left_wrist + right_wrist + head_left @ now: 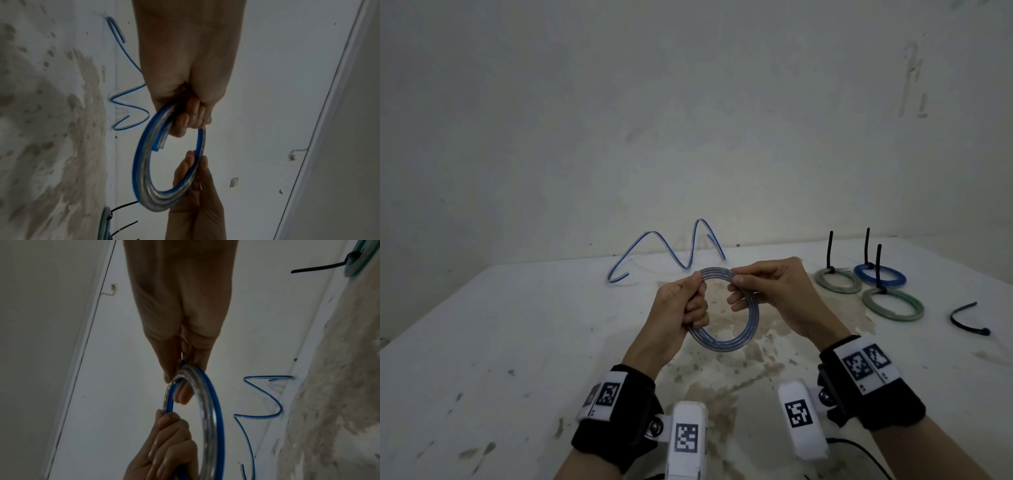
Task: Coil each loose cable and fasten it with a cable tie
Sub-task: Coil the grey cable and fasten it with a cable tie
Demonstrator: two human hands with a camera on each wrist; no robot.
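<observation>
1. Left hand (681,301) grips the coil (726,308) at its 9 o'clock side, fingers curled round the bundled turns; right hand (767,291) pinches the turns at about 1 o'clock, thumb on top. The coil is held up above the worktop (517,342), clear of it.
2. Step in hand, as I judge it: the winding looks finished and the turns are being squared up before tying.
3. Next move calls for one hand to keep the turns clamped while the other fetches the loose tie (967,318) lying at 3 o'clock on the worktop, well apart from the coil, and threads it round the bundle.
4. Three tied coils (869,284) lie at 2 o'clock; one loose cable (664,250) waits at 12 o'clock by the wall.
5. Only the head view shows the loose tie and the full count of coils.
6. The left wrist view alone shows a free cable end (159,144) jutting inside the ring, not yet tucked in. The right wrist view shows the thumb-and-finger pinch closest.
</observation>
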